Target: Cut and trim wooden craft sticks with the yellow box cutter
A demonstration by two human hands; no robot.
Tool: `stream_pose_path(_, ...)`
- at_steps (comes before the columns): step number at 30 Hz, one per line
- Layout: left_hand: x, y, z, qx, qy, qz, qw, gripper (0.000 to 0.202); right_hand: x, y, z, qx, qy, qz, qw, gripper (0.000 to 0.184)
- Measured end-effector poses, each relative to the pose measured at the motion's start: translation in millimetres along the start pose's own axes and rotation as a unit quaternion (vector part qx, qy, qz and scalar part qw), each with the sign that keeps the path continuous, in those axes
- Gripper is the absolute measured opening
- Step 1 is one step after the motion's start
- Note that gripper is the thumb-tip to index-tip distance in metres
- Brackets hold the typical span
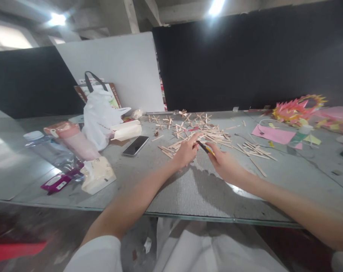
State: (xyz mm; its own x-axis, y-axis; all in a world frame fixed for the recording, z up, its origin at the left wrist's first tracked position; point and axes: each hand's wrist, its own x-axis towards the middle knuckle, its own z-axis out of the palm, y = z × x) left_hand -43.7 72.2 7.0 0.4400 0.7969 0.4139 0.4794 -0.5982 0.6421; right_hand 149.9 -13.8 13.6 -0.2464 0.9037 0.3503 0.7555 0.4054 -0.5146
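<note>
My right hand (223, 162) is closed round a black-and-yellow utility knife (204, 146), whose front end points up and left toward my other hand. My left hand (186, 152) is closed, thumb and forefinger together close to the knife's tip; what they pinch is too small and covered to make out. Just beyond both hands lies a loose pile of flat wooden sticks (215, 135). To the right of my right hand is a smaller group of sticks (257, 150). Crossed stick pieces (178, 130) stand behind the pile.
On the left are a phone (136, 146), a tissue pack (99, 174), a clear bottle (51, 151), a pink bottle (75, 139) and a white plastic bag (96, 117). Pink paper (273, 135) and a spiky pink-yellow paper craft (297, 111) lie right. A black panel (250, 56) stands behind.
</note>
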Motion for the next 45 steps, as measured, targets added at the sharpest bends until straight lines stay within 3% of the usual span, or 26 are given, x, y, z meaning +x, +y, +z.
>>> stream_pose_path(2,0.3,0.6,0.4,-0.008,-0.002,-0.012,1.0,0.057,-1.7,4.1,4.1,-0.031,0.001,-0.02,0.999,0.052)
stream_pose_path(8,0.7,2.3,-1.8,0.094,-0.014,0.021,0.995,0.055,-3.3,14.8,11.0,-0.078,-0.022,-0.028,0.996,0.055)
stream_pose_path(14,-2.2,2.1,5.0,-0.055,0.005,-0.047,0.997,0.058,-3.3,11.6,10.6,-0.069,-0.023,-0.021,0.997,0.048)
stream_pose_path(16,0.1,-6.8,-3.6,-0.049,0.04,-0.055,0.997,0.054,-8.0,7.6,10.7,-0.066,-0.032,-0.021,0.997,0.047)
stream_pose_path(19,6.2,-21.9,-27.6,-0.023,0.165,-0.111,0.98,0.049,-17.3,-0.8,9.9,-0.041,-0.04,-0.038,0.998,0.048)
stream_pose_path(21,7.6,-23.5,-40.0,-0.043,0.204,-0.114,0.971,0.051,-20.8,-6.9,7.8,-0.01,-0.039,-0.048,0.998,0.045)
stream_pose_path(23,4.3,-14.2,-41.9,-0.109,0.187,-0.08,0.973,0.059,-20.6,-11.7,4.3,0.022,-0.028,-0.046,0.998,0.039)
stream_pose_path(26,-7.3,13.1,-29.5,-0.245,0.133,-0.025,0.96,0.071,-17.5,-14.1,-1.7,0.069,0.004,-0.028,0.997,0.037)
stream_pose_path(31,-24.3,46.1,-15.5,-0.354,0.09,-0.02,0.931,0.072,-20.3,-10.7,-7.9,0.109,0.043,-0.032,0.993,0.049)
stream_pose_path(35,-27.9,50.0,-17.4,-0.371,0.077,-0.025,0.925,0.05,-25.5,-9.8,-9.5,0.099,0.043,-0.052,0.993,0.055)
stream_pose_path(45,-27.8,52.7,-18.1,-0.374,0.076,-0.032,0.924,0.044,-26.1,-7.3,-10.7,0.089,0.053,-0.073,0.992,0.055)
